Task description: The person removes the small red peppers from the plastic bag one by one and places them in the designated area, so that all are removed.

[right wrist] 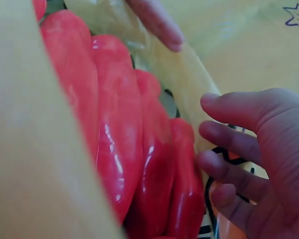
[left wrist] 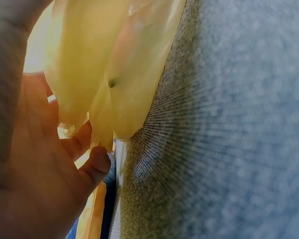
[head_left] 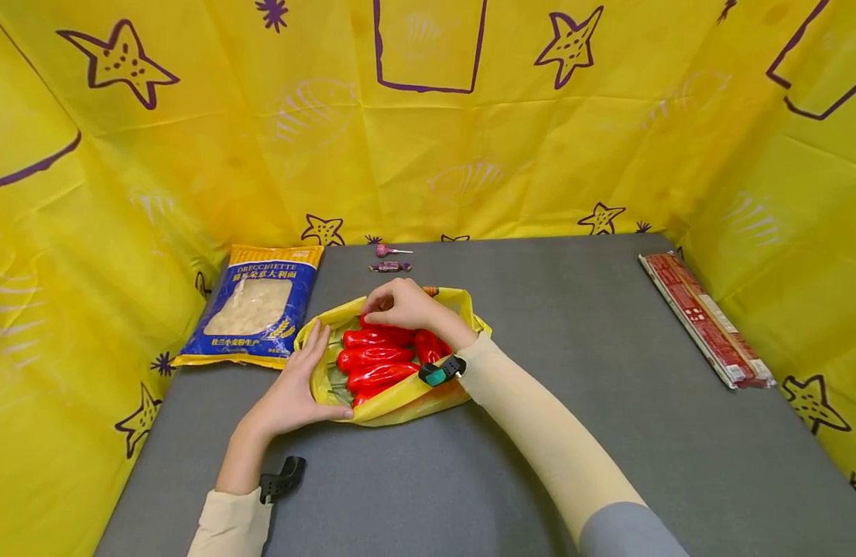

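A yellow bag [head_left: 417, 406] lies with its mouth spread wide, and several glossy red peppers [head_left: 375, 357] with green stems sit side by side inside. My left hand [head_left: 299, 387] grips the bag's left end, its fingers at the far rim and the thumb over the near rim. Over the far side of the peppers is my right hand [head_left: 409, 303], fingers loosely bent. In the right wrist view, the fingers [right wrist: 229, 139] lie beside the outermost pepper and the bag wall, with nothing visible between thumb and fingers. The bag's near wall hides some peppers there.
A blue and yellow pasta packet [head_left: 254, 305] lies left of the bag. Behind it are a lollipop [head_left: 382, 251] and a purple wrapped candy [head_left: 389, 267]. A long red packet [head_left: 707, 317] lies at the far right. Yellow printed cloth [head_left: 428, 155] walls the grey table [head_left: 574, 309].
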`<state>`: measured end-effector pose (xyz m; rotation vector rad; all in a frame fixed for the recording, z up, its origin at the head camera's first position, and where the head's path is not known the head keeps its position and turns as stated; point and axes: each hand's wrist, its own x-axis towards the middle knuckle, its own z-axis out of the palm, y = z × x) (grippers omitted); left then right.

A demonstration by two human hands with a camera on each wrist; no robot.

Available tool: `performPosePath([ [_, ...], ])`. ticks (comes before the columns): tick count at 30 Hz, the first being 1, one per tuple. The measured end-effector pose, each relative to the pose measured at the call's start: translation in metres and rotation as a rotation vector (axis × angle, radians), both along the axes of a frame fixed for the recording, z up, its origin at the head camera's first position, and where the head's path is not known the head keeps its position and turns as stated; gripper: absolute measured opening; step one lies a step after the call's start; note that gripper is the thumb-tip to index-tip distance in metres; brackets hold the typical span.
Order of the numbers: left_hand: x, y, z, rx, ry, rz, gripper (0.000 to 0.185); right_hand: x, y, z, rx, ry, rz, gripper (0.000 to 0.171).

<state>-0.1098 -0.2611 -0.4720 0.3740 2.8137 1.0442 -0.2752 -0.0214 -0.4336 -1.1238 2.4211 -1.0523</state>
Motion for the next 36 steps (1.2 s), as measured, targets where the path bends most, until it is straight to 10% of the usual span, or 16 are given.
performPosePath([
  [18, 0.000, -0.001, -0.004, 0.004, -0.013, 0.004, 0.138, -0.012, -0.006, -0.011, 0.110, 0.094, 0.024, 0.022],
  [36, 0.000, -0.002, -0.009, -0.009, -0.010, 0.003, 0.137, -0.024, -0.013, -0.010, 0.337, 0.178, 0.252, 0.039],
])
